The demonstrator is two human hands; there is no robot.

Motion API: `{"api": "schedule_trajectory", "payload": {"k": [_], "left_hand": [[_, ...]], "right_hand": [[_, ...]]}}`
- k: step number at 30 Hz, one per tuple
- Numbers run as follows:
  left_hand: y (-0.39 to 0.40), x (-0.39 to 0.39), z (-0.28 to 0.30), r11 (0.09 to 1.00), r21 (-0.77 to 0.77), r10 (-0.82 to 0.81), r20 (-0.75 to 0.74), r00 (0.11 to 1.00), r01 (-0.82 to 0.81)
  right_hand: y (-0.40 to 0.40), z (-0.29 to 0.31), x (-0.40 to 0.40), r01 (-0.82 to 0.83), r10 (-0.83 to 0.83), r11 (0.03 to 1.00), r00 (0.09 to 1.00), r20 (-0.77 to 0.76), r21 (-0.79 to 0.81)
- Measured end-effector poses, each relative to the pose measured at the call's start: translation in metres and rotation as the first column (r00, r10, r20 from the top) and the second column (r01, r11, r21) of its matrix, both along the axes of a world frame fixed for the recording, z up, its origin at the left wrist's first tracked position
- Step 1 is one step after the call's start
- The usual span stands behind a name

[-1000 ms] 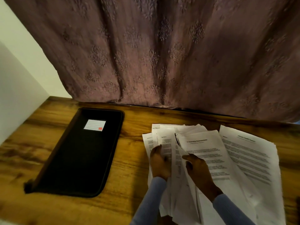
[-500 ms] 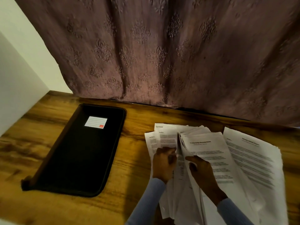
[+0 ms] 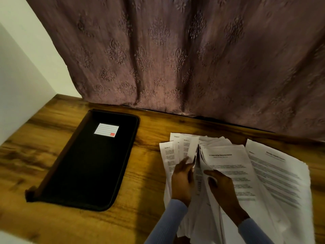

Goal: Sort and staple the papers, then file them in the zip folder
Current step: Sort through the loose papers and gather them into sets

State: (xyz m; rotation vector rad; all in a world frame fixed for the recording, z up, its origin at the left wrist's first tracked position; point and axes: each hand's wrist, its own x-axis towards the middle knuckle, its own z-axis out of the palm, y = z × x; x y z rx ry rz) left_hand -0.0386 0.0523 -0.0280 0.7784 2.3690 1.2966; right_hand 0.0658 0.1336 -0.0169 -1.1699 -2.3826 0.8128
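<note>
A fanned pile of white printed paper sheets lies on the wooden table in the lower right of the frame, its far edges spread out like a hand of cards. Both hands work in the middle of the pile. The left hand comes up from the lower centre in a pale blue ribbed sleeve; its fingers are curled round the edge of a few sheets on the left part of the fan, with one sheet standing up between thumb and fingers. The right hand lies just beside it, fingers bent onto a page headed "Internship Documentation" – thumb on top of the sheet, the fingertips tucked under the sheet's left edge, so it pinches that bundle. The two hands are close but do not touch. A further stack of printed pages lies at the right edge of the pile.

The black rectangular zip folder lies flat and closed in the centre left of the frame, well apart from the papers, with a small white lined label near its far end. A mauve embossed curtain hangs behind the table – it fills the upper frame – and a pale wall stands at the upper left.
</note>
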Motion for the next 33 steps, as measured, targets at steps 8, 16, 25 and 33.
{"api": "schedule_trajectory", "payload": {"k": [8,16,25,33], "left_hand": [[0.0,0.017,0.004,0.995,0.077,0.057,0.024,0.998,-0.059],[0.011,0.004,0.02,0.995,0.052,0.081,0.14,0.987,-0.089],[0.008,0.001,0.036,0.999,0.026,0.013,0.25,0.968,-0.021],[0.009,-0.002,0.009,0.976,-0.11,-0.21,-0.235,0.949,0.189]], "right_hand": [[-0.006,0.003,0.002,0.043,-0.044,0.998,0.998,-0.043,-0.035],[-0.006,0.006,0.003,0.02,-0.021,1.0,1.0,-0.02,-0.012],[-0.005,0.012,0.006,0.065,-0.066,0.998,0.996,-0.058,-0.011],[0.032,0.106,0.056,0.163,-0.19,0.902,0.981,0.027,0.401]]}}
